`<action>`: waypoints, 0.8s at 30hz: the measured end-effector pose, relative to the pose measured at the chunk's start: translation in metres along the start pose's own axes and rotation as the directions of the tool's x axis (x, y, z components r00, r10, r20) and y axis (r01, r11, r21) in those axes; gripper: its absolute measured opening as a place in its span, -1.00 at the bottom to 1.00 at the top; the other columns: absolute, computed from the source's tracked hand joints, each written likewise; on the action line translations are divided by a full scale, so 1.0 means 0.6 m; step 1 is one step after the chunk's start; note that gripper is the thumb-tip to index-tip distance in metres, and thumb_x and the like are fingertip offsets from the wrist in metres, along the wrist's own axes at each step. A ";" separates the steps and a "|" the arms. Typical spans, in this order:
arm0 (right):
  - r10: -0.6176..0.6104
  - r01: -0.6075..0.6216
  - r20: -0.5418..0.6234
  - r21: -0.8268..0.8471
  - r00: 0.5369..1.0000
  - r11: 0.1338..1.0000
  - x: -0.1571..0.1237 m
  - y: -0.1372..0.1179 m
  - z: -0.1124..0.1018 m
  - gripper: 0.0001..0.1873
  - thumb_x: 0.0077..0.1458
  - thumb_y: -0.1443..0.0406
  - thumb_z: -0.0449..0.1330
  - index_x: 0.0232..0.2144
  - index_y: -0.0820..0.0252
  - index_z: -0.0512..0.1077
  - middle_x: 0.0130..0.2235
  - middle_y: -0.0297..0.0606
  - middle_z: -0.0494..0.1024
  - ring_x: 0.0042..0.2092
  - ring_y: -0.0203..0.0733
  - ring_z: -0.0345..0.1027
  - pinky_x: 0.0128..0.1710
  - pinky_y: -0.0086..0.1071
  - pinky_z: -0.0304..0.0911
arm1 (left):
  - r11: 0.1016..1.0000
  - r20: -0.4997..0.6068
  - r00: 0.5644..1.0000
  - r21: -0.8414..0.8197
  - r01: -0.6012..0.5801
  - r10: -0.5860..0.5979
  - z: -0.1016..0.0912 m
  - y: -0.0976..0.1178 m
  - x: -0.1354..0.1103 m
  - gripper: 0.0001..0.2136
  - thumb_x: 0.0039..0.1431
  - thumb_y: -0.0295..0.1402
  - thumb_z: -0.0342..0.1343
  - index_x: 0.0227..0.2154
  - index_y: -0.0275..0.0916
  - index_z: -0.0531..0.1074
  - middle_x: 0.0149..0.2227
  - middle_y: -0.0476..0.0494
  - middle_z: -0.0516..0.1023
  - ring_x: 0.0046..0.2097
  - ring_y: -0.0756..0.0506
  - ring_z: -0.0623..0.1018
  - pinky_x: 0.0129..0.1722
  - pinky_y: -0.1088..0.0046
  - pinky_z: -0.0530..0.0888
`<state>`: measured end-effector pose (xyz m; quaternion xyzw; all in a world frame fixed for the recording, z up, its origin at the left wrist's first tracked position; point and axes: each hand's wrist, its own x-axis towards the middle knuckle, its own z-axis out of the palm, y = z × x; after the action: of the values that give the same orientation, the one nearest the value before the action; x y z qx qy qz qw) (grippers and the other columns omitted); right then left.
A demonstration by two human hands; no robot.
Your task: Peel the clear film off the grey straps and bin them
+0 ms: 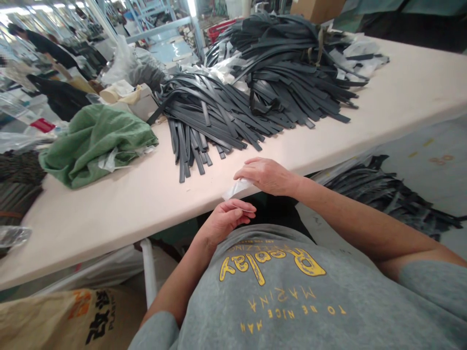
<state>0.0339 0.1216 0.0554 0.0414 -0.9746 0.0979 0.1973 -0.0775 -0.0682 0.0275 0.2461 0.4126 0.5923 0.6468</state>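
At the table's front edge, close to my body, my right hand [268, 175] is closed, its fingers curled over a small whitish piece of thin film or paper [236, 188]. Just below it is my left hand [233, 217], with thumb and fingers pinched together. A thin pale edge shows at its fingertips, too fine to name. Beyond my hands lies a large heap of dark grey flat strips [226, 114], their cut ends pointing toward me.
A crumpled green cloth [98, 143] lies on the pale table [412, 92], left of the strips. A cardboard box [317, 9] stands behind. More dark strips [379, 194] lie low on the right. A printed sack [65, 316] is below left. Another person [51, 48] bends at the far left.
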 end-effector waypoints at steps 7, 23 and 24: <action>0.203 -0.206 0.050 0.057 0.978 0.977 -0.012 0.016 0.010 -0.70 0.27 0.44 0.01 -0.07 0.21 0.49 -0.11 -0.24 0.63 -0.09 -0.21 0.46 -0.01 -0.31 0.27 | 0.996 -0.060 0.998 0.079 0.038 -0.033 -0.005 -0.006 -0.012 -0.72 -0.02 -0.18 0.35 -0.39 -0.33 0.58 -0.42 -0.15 0.62 -0.40 -0.03 0.56 -0.28 0.44 0.45; 0.090 -0.110 0.089 0.265 0.992 0.958 -0.057 -0.059 0.070 -0.65 0.14 0.41 0.19 0.00 0.19 0.45 -0.06 -0.16 0.59 -0.02 -0.12 0.43 0.06 -0.21 0.25 | 0.920 -0.186 0.939 -0.326 0.218 -0.289 -0.005 -0.052 -0.022 -0.75 -0.03 -0.37 0.35 -0.29 -0.31 0.48 -0.50 -0.04 0.56 -0.46 0.00 0.59 -0.48 0.60 0.46; 0.046 -0.069 0.089 0.278 0.995 0.958 -0.054 -0.058 0.079 -0.75 0.16 0.42 0.16 -0.11 0.18 0.50 -0.17 -0.22 0.62 -0.12 -0.16 0.46 0.04 -0.23 0.25 | 0.920 -0.168 0.942 -0.320 0.228 -0.292 -0.005 -0.058 -0.020 -0.74 -0.02 -0.35 0.36 -0.27 -0.32 0.48 -0.48 -0.06 0.57 -0.45 0.00 0.60 -0.48 0.60 0.46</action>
<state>0.0498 0.0794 0.0059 0.0447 -0.9589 0.2391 0.1464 -0.0598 -0.0863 0.0004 0.0247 0.4151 0.5783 0.7019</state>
